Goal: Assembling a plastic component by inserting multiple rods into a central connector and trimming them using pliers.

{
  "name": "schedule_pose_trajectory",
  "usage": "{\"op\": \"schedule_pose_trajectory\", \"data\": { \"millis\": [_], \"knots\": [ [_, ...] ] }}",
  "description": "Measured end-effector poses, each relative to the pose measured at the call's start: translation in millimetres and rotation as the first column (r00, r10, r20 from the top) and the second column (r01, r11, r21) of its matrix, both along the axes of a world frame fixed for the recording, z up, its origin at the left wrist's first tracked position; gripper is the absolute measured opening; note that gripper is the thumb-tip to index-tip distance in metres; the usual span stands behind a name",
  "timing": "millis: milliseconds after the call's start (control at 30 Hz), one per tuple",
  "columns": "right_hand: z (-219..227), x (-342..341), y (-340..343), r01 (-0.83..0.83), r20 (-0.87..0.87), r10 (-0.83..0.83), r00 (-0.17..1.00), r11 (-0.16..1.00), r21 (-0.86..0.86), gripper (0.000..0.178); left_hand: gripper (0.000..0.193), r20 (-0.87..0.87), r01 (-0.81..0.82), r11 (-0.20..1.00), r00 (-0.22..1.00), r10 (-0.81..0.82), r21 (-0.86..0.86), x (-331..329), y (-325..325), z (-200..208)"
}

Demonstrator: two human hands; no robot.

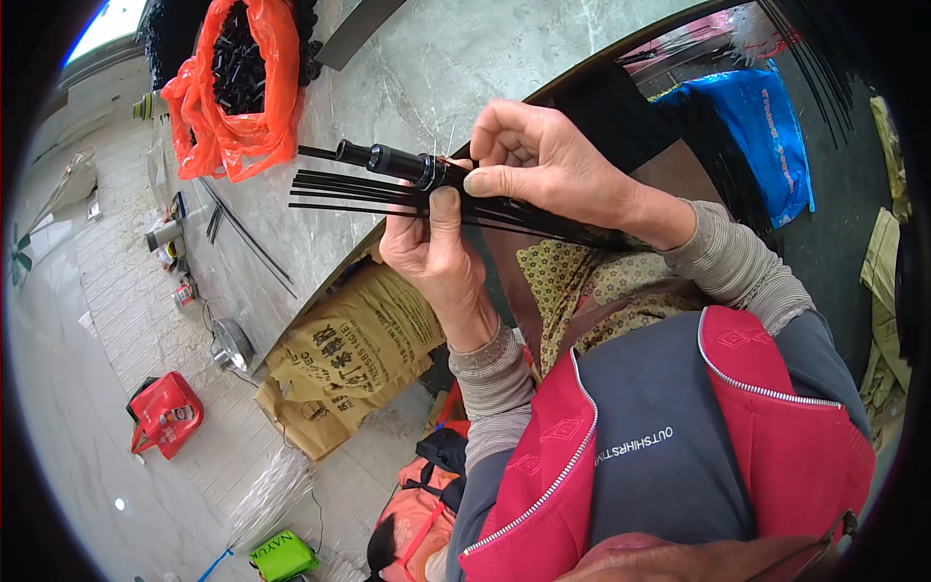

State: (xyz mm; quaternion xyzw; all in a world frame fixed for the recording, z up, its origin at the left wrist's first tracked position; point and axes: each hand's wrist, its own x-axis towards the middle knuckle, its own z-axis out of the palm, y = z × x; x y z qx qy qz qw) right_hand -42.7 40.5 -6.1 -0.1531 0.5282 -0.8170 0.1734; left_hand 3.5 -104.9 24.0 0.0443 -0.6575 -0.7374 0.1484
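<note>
Both hands (441, 260) (562, 175) at thin black rods (499, 210): left in a pinch, right's grip unclear

Thin rods (388, 191): black
Cylindrical tube (390, 161): black
Worktop (436, 53): grey, pale veining
Plastic bag (260, 136): orange-red
Vest (538, 461): crimson
Cloth (546, 281): yellowish, small flowers

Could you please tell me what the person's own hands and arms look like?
The left hand and right hand are bare, with no gloves visible. The left sleeve and right sleeve both have long, ribbed, grey-brown knit lower parts with pale stripes. Farther up, both turn a plain dark blue-grey.
</note>
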Motion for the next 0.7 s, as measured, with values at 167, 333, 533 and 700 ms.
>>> {"op": "schedule_pose_trajectory", "data": {
  "millis": [167,333,533,700],
  "knots": [
    [-1,8,-2,0.086,0.015,-0.085,0.996,0.995,-0.047,0.019,0.019,0.047,-0.016,0.99,0.999,0.01,0.138,2,12,4],
    [-2,9,-9,0.183,-0.09,-0.185,0.979,0.983,-0.033,0.015,0.02,0.048,-0.068,0.99,0.997,0.063,0.121,6,15,6],
    [-5,13,-15,0.238,-0.068,-0.242,0.968,0.969,-0.063,0.012,0.021,0.051,-0.169,0.984,0.985,0.166,0.062,7,24,7],
    [-2,17,-17,0.241,-0.086,-0.244,0.966,0.97,-0.041,0.01,0.02,0.034,-0.227,0.974,0.973,0.227,-0.014,9,36,14]
  ]
}}
